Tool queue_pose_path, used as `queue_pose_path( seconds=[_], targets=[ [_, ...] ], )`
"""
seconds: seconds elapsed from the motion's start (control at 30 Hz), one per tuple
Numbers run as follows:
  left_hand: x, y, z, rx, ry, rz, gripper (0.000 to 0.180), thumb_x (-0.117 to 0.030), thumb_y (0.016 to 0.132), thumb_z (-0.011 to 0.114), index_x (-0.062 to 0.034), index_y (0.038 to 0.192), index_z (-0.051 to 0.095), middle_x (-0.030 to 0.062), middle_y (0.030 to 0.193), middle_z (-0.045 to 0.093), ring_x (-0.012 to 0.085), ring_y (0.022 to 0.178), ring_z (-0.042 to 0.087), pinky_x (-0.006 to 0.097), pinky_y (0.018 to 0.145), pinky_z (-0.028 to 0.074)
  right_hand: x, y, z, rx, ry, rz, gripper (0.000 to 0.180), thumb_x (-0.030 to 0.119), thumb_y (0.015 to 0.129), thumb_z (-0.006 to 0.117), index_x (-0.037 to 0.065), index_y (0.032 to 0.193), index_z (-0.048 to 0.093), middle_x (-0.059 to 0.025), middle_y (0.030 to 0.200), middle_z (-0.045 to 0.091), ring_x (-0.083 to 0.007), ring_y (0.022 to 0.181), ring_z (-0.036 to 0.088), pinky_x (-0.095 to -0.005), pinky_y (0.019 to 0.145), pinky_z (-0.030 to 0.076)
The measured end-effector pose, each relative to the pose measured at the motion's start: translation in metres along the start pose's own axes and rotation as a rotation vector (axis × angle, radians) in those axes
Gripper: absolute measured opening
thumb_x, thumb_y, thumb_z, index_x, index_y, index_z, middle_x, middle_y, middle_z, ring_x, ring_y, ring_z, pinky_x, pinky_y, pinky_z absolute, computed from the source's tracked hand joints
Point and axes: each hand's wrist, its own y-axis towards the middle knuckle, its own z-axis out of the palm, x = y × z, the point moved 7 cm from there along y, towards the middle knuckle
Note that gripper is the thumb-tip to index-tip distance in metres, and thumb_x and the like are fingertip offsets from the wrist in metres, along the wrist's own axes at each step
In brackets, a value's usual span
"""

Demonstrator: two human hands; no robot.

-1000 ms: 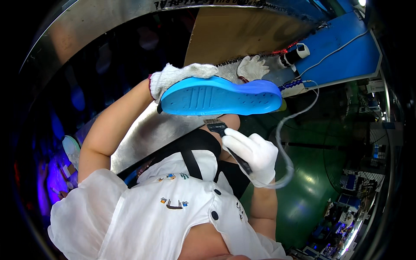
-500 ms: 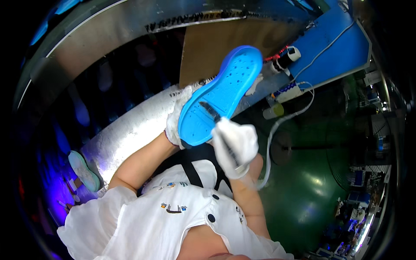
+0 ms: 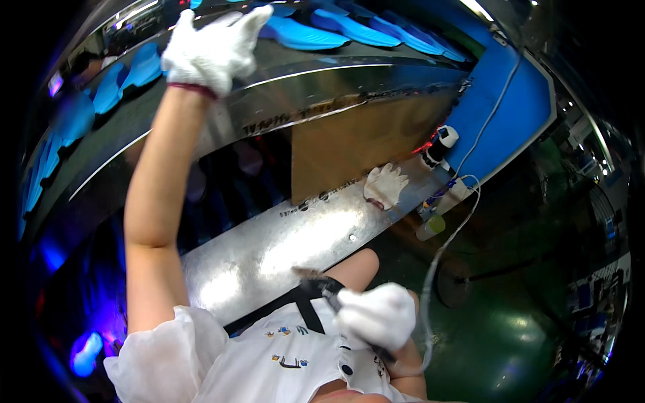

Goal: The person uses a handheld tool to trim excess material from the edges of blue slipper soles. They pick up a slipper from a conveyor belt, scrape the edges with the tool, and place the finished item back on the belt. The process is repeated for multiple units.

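My left hand [image 3: 215, 50], in a white knit glove, is stretched up over the dark conveyor belt with fingers apart and nothing visibly in it. Just right of it lies a blue shoe sole [image 3: 302, 33], with several more blue soles [image 3: 356, 28] farther along and others [image 3: 107, 91] to the left. Low in front of my chest, my right hand [image 3: 376, 314], also gloved in white, is closed around a black-handled brush [image 3: 329, 290]. The brush's bristles point up and left; motion blurs them slightly.
A shiny metal shelf [image 3: 282, 242] crosses below the belt, with a loose white glove [image 3: 385, 186] on it. Behind stands a brown board [image 3: 363, 148]. At right are a blue panel [image 3: 504, 114], a yellowish-capped container [image 3: 431, 228] and a white hose [image 3: 433, 269] hanging near my right forearm.
The blue sole is gone from my left hand, which has moved up and left to the belt. My right hand has drawn the brush down toward my chest. The loose glove now shows fully.
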Motion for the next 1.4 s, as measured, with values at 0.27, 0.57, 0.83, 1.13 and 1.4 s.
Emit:
queue_pose_path(
  seconds=[0.27,0.57,0.83,1.13,1.4],
  targets=[
    [0.044,-0.045,0.023,0.652,-1.056,-0.312,0.043,-0.038,0.095,0.053,-0.0055,0.120,0.063,0.0230,0.123,0.064,0.0379,0.115,0.061,0.046,0.093,0.050,0.042,-0.010,-0.024,-0.306,-0.110,-0.386,0.020,0.011,0.076,0.068,0.010,0.096,0.073,-0.0088,0.103,0.071,-0.0118,0.079,0.056,-0.0237,0.064,0.045],
    [0.095,-0.127,-0.039,-0.075,-1.526,-0.421,0.025,-0.017,0.098,0.057,0.0016,0.113,0.067,0.0101,0.123,0.064,0.0213,0.113,0.060,0.032,0.098,0.045,0.040,-0.010,-0.029,-0.183,-0.040,-0.244,0.014,0.010,0.078,0.068,0.008,0.091,0.072,-0.0108,0.100,0.071,-0.0086,0.082,0.057,-0.0245,0.068,0.047],
    [-0.067,-0.216,-0.189,-0.398,-2.042,-0.265,0.025,0.002,0.071,0.077,-0.0012,0.092,0.064,0.0192,0.113,0.065,0.0365,0.110,0.062,0.048,0.096,0.050,-0.135,-0.126,0.042,-0.834,0.624,1.091,0.020,0.001,0.089,0.067,-0.004,0.108,0.062,-0.0118,0.089,0.071,-0.0083,0.060,0.061,-0.0205,0.055,0.050],
    [-0.255,-0.286,-0.208,0.563,-2.495,-0.431,0.023,-0.009,0.079,0.074,-0.0044,0.099,0.064,0.0271,0.143,0.040,0.0391,0.133,0.043,0.043,0.110,0.037,-0.199,-0.155,0.123,-0.408,0.386,1.269,0.017,0.012,0.087,0.073,-0.002,0.095,0.069,-0.0030,0.075,0.066,-0.0072,0.062,0.058,-0.0235,0.052,0.045],
    [-0.329,-0.245,-0.239,1.521,-4.198,-1.040,0.083,-0.076,0.093,0.021,-0.0120,0.134,0.054,0.0185,0.134,0.055,0.0338,0.122,0.053,0.047,0.105,0.041,-0.196,-0.105,0.180,-0.124,-0.011,0.993,0.020,0.025,0.085,0.068,0.005,0.089,0.069,-0.0174,0.083,0.070,-0.0357,0.079,0.068,-0.0438,0.072,0.054]
  ],
)
